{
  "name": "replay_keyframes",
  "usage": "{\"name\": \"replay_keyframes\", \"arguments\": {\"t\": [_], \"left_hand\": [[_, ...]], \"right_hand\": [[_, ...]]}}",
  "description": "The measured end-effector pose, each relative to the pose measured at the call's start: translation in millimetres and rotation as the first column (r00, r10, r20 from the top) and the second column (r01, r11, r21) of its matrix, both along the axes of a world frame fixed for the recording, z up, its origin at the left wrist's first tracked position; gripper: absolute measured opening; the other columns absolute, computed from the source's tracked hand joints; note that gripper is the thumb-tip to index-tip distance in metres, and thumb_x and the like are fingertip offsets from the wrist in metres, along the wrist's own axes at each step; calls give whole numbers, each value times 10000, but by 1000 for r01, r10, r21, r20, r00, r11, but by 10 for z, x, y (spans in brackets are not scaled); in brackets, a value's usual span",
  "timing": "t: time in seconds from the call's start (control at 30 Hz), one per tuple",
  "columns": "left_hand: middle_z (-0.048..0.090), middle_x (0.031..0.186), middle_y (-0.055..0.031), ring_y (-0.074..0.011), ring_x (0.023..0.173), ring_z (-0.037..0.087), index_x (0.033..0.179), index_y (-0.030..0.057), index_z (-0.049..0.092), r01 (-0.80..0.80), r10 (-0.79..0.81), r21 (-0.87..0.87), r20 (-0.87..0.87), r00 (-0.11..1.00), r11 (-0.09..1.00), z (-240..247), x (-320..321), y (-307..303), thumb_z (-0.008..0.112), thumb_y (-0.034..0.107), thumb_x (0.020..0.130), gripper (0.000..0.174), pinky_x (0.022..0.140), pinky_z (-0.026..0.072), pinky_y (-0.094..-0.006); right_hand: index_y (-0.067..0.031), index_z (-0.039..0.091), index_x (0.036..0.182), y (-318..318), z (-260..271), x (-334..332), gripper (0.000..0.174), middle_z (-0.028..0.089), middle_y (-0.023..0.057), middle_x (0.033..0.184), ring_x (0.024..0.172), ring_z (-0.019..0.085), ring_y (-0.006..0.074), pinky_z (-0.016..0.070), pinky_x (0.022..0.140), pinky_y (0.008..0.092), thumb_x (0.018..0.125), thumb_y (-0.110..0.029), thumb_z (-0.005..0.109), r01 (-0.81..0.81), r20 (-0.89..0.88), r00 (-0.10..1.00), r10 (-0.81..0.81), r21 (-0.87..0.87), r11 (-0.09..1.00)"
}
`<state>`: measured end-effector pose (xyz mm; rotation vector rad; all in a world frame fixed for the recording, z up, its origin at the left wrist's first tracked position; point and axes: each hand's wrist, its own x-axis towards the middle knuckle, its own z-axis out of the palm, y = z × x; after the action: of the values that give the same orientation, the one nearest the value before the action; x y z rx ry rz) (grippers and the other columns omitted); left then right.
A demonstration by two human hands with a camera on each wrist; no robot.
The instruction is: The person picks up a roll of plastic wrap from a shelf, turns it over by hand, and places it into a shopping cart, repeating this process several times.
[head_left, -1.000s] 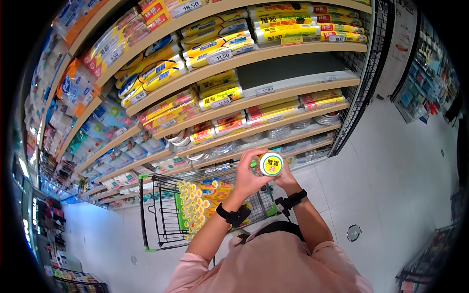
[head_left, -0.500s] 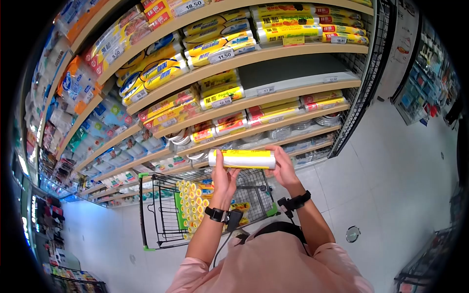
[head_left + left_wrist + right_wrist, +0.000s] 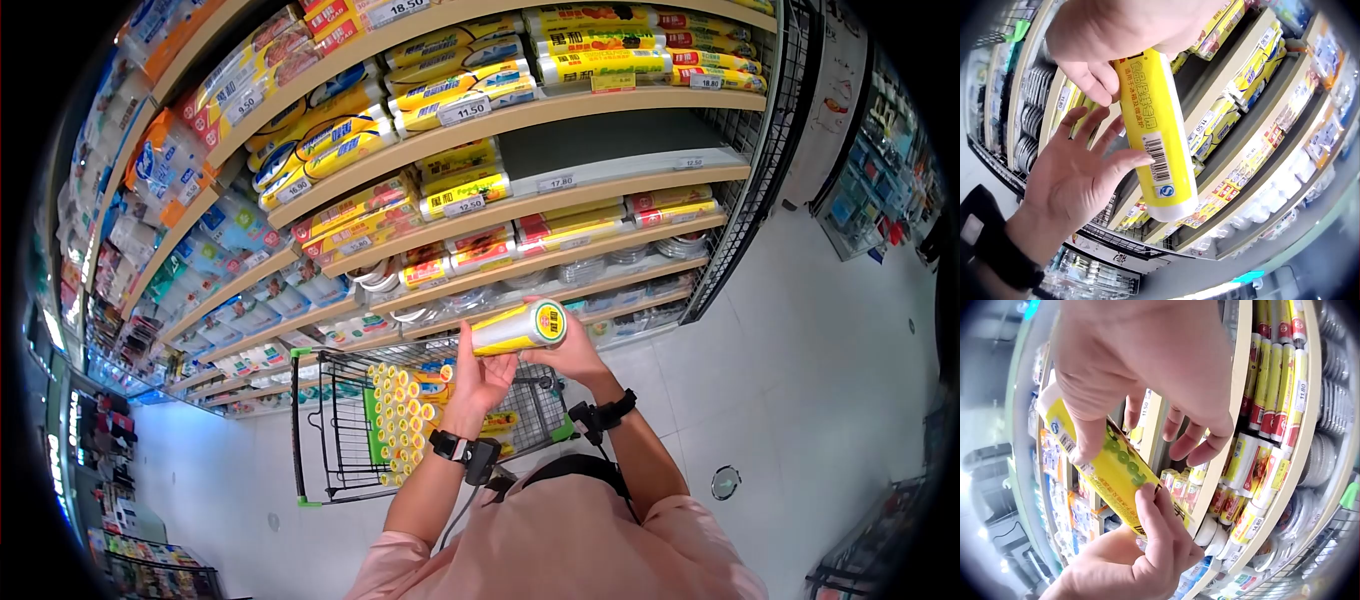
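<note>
In the head view a yellow-and-white roll of food bags [image 3: 500, 330] is held above the cart, its printed round end angled toward me. My left hand [image 3: 480, 378] grips its left end; in the right wrist view the left hand [image 3: 1141, 553] pinches the roll's lower end between thumb and fingers. My right hand [image 3: 572, 352] holds the other end. The right wrist view shows the right thumb [image 3: 1090, 440] across the wrapper, several fingers loosely spread behind. Green lettering shows on the roll [image 3: 1107, 481] there; a barcode [image 3: 1157, 159] faces the left wrist view.
A wire shopping cart [image 3: 296, 425] with green corners stands below, many similar rolls [image 3: 408, 400] upright in it and a few lying flat. Shelves of bagged rolls [image 3: 465, 190] curve across the front and left. A bare dark shelf section [image 3: 610, 140] lies at right. Tiled floor extends right.
The roll first had its round end toward me, then lay sideways between both hands; now its right end is turned toward me again. Both hands shifted their hold as it turned.
</note>
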<state>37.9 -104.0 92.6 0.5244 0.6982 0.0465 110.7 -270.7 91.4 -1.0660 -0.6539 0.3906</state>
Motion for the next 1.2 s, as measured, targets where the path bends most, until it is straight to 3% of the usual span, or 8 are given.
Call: {"name": "replay_keyframes", "arguments": {"t": [0.37, 0.4, 0.53, 0.67, 0.87, 0.97, 1.07, 1.2], "left_hand": [[644, 1071, -88, -204, 950, 642, 1126, 52, 568, 345, -374, -180, -157, 914, 921, -252, -277, 144, 577, 588, 903, 580, 808, 533, -354], [576, 1174, -133, -225, 985, 615, 1230, 51, 478, 266, -282, -98, -211, 936, 959, -290, -328, 207, 648, 447, 898, 543, 795, 510, -343], [600, 1144, -97, -183, 966, 622, 1232, 72, 499, 55, -99, 344, 113, 989, 937, -140, -380, 171, 700, 15, 838, 446, 748, 510, -310], [643, 1045, -42, -125, 882, 645, 1162, 64, 559, 83, -195, 538, 154, 969, 839, -348, -430, 48, 746, 78, 852, 363, 691, 525, -269], [671, 1034, -74, -194, 893, 682, 1145, 92, 574, -103, 79, 452, 72, 994, 886, -359, -555, 136, 688, 307, 923, 329, 735, 565, -310], [651, 1110, -87, -217, 925, 673, 1182, 73, 595, -131, 136, 456, 21, 990, 881, -400, -608, 306, 635, 448, 930, 454, 788, 561, -315], [649, 1102, -86, -210, 946, 663, 1178, 74, 594, -153, 160, 439, 22, 987, 885, -394, -636, 340, 610, 460, 943, 452, 800, 561, -304], [648, 1108, -80, -211, 986, 645, 1169, 75, 594, -163, 147, 400, 71, 987, 902, -352, -613, 305, 631, 417, 941, 413, 863, 538, -328]], "right_hand": [[-12, 566, 1218, 99, -187, 122, 601, 634, 70, 1205, 1126, 584, 142, 452, 994, 331, 696, -81, 857, 112, 48, 993, -106, -129, 985], [-48, 587, 1193, 108, -169, 108, 592, 643, 80, 1162, 1097, 605, 196, 458, 961, 368, 692, -188, 869, 277, 175, 952, -251, -147, 950], [-125, 624, 1156, 131, -205, 90, 602, 606, 81, 1079, 1060, 580, 271, 394, 959, 408, 637, -288, 881, 483, 603, 780, -166, -412, 773], [-165, 627, 1201, 305, -471, -115, 635, 577, 60, 1011, 1022, 549, 249, 301, 961, 405, 637, -344, 858, 561, 768, 635, -87, -381, 734], [-157, 652, 1172, 269, -576, -136, 587, 605, 72, 1026, 1024, 566, 256, 318, 928, 411, 681, -426, 828, 421, 645, 764, 8, -508, 752], [-95, 648, 1144, 170, -736, 9, 545, 658, 137, 992, 928, 637, 321, 483, 830, 415, 750, -439, 801, 457, 583, 803, -124, -468, 757], [-2, 577, 1191, 125, -693, 100, 552, 671, 140, 836, 668, 648, 202, 510, 582, 323, 836, -384, 757, 105, 131, 991, -33, -595, 797], [69, 532, 1181, 150, -784, 160, 560, 662, 104, 775, 521, 578, 95, 448, 457, 246, 893, -380, 703, -172, -305, 952, 35, -434, 884]]}}
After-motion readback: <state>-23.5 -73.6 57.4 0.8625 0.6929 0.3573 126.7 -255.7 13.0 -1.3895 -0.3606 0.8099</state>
